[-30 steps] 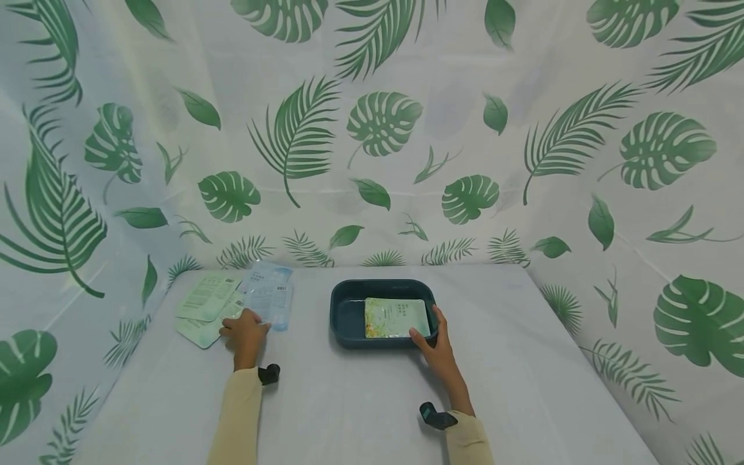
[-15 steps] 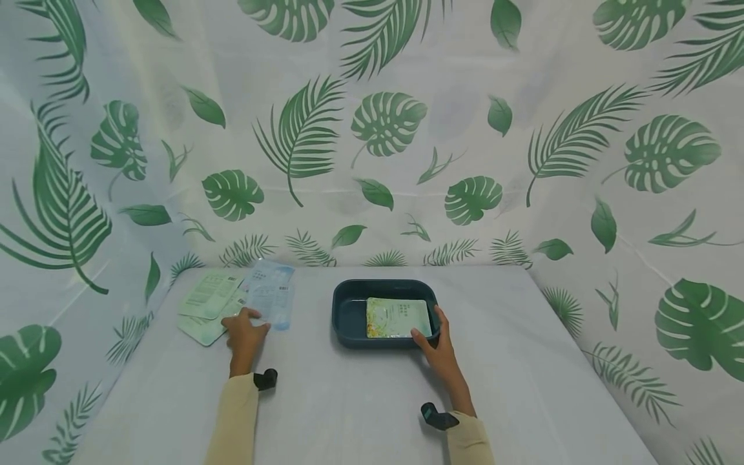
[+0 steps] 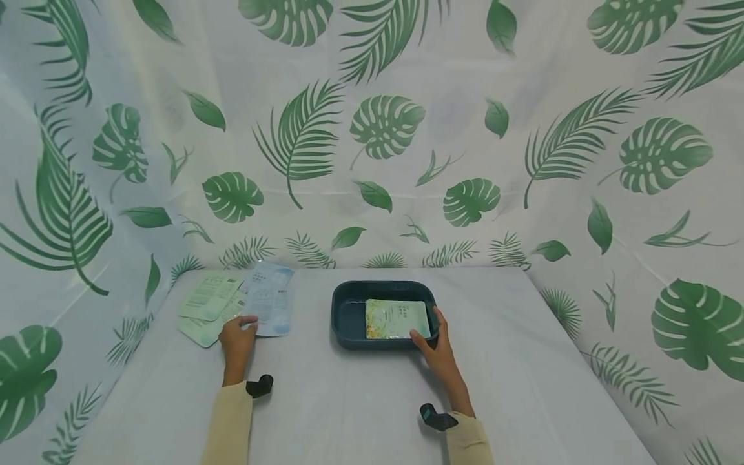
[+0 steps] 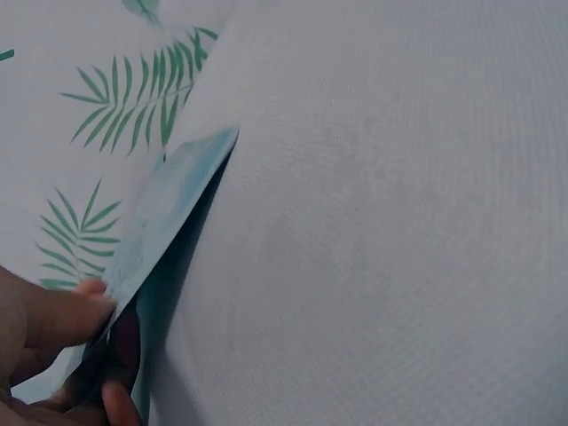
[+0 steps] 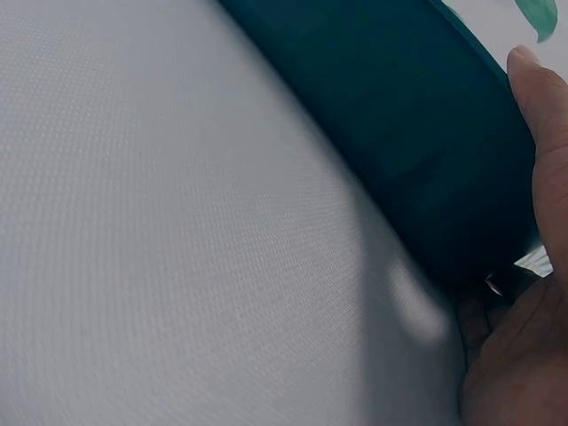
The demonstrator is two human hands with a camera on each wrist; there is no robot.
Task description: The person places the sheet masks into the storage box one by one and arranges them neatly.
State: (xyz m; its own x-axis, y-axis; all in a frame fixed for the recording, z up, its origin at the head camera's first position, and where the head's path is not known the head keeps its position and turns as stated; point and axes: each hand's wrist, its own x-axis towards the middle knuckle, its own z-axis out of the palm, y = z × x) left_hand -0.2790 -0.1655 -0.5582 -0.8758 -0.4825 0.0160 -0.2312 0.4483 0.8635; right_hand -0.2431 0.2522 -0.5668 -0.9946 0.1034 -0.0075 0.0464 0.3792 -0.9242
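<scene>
My head camera looks forward and down, my wrist cameras (image 3: 256, 389) from near, and head and right wrist views share the tray (image 3: 356, 344).

Left hand (image 3: 235, 339) pinching; right hand (image 3: 440, 355) gripping.

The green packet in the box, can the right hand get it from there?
Probably yes: the right hand holds the right end of the box, close to the green packet, and the box's top is open. It might need to let go first.
</scene>
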